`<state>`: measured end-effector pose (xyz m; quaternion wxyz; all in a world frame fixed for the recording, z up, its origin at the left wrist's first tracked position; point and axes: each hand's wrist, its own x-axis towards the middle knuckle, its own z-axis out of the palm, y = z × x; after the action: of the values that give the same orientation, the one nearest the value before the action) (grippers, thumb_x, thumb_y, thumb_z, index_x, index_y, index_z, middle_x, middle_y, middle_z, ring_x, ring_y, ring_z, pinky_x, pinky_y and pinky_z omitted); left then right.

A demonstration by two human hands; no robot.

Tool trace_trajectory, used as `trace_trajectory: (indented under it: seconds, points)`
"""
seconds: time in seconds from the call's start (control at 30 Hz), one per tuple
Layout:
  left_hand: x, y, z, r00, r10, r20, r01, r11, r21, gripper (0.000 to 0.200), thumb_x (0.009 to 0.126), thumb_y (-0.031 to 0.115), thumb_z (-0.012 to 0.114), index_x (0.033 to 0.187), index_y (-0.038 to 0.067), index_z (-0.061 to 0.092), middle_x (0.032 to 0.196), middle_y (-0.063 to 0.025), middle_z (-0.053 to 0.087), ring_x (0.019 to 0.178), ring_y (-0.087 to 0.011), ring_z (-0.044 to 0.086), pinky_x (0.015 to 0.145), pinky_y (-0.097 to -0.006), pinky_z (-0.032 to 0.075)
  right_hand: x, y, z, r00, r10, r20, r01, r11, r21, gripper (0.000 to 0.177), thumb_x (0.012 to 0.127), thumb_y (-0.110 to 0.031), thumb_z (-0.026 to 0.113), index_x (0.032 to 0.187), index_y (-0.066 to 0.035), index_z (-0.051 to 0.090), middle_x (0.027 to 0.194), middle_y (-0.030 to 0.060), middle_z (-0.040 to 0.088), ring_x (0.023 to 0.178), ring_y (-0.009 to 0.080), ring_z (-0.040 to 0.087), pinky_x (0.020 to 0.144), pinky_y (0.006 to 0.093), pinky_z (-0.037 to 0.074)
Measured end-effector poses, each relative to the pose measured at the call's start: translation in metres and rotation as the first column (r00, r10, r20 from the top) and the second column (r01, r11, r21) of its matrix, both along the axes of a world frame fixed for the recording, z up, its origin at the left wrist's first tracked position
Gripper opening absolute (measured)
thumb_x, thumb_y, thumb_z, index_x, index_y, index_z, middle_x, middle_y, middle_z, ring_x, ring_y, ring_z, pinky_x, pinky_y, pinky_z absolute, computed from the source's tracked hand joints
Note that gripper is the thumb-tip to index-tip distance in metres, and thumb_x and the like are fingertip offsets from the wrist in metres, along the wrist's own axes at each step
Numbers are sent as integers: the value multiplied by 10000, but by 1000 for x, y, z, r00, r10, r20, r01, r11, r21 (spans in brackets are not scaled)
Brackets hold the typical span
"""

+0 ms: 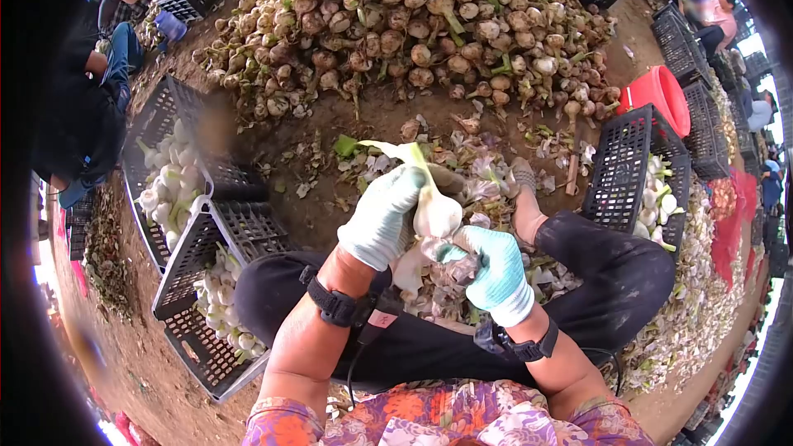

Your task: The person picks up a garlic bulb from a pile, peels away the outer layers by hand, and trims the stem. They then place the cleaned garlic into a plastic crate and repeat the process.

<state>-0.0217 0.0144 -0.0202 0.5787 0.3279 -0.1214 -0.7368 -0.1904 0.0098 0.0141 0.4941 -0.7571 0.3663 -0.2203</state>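
Here, garlic bulb (438,216) between left fingers (407,184) and right fingers (477,239) (both gloved).

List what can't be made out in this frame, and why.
All in the head view:
- Anything inside the right hand: its curled fingers cover the palm.
- Some fingertips of the left hand: behind the garlic and its stalk.
- Part of the upper left crate: a blurred smear lies over it.
- What the far workers at right are handling: too small, warped near the lens edge.
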Motion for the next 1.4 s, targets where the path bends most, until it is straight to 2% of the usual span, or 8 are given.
trace_trajectory:
  seconds: [0.1,0.3,0.37,0.6,0.83,0.9,1.13,1.4]
  points:
    - [-4,1,5,994,39,105,-42,999,33,326,841,298,551,899,-23,544,917,-210,598,775,-304,611,683,-390,520,7,12,6,971,-31,237,-77,898,434,169,702,50,499,823,8,609,665,76,592,568,121,556,547,235,455]
    - [13,-20,13,905,189,-381,-188,981,40,407,885,411,422,872,12,500,897,-204,594,831,-356,600,649,-431,528,5,21,18,928,370,51,-354,916,-191,338,674,-102,597,1011,-84,610,687,93,602,715,257,612,632,330,497]
    - [14,-15,7,925,185,-332,-172,983,68,391,888,403,422,863,27,525,894,-177,599,803,-331,611,636,-417,530,-14,20,-12,958,188,216,-256,901,350,445,670,-132,620,1106,-73,555,758,131,596,760,295,600,654,341,494]
    - [2,-10,-16,933,81,-350,-60,996,71,374,900,395,396,875,38,506,838,-249,576,689,-349,595,567,-391,518,17,-10,18,990,-71,123,132,779,-613,438,574,31,655,997,-69,599,954,106,578,818,291,575,681,323,481]
    - [25,-16,-5,868,248,-431,-293,955,-41,290,875,369,470,835,102,576,839,-80,613,764,-300,597,586,-398,513,20,22,-6,916,348,199,-290,918,-272,169,683,19,567,850,-8,566,761,118,564,547,228,527,489,304,422]
    - [31,-17,-11,818,71,-570,-232,949,-215,239,868,357,488,856,137,580,781,-12,615,613,-224,600,491,-325,500,12,29,12,936,184,299,-312,828,466,111,799,-28,481,872,20,550,812,109,577,550,177,524,474,264,416]
    - [4,-11,36,932,265,-248,-253,964,79,403,877,442,434,801,55,516,837,-172,592,353,-184,423,304,-258,316,16,-7,-12,918,-285,277,207,938,279,381,666,77,561,1044,44,529,881,135,573,700,205,584,607,274,481]
    - [3,-4,22,862,21,507,-40,999,28,184,848,170,545,929,6,564,892,-90,613,761,-139,581,623,-252,475,10,-2,23,936,-16,352,-130,913,386,164,745,23,524,887,18,607,806,77,618,672,109,573,638,213,450]
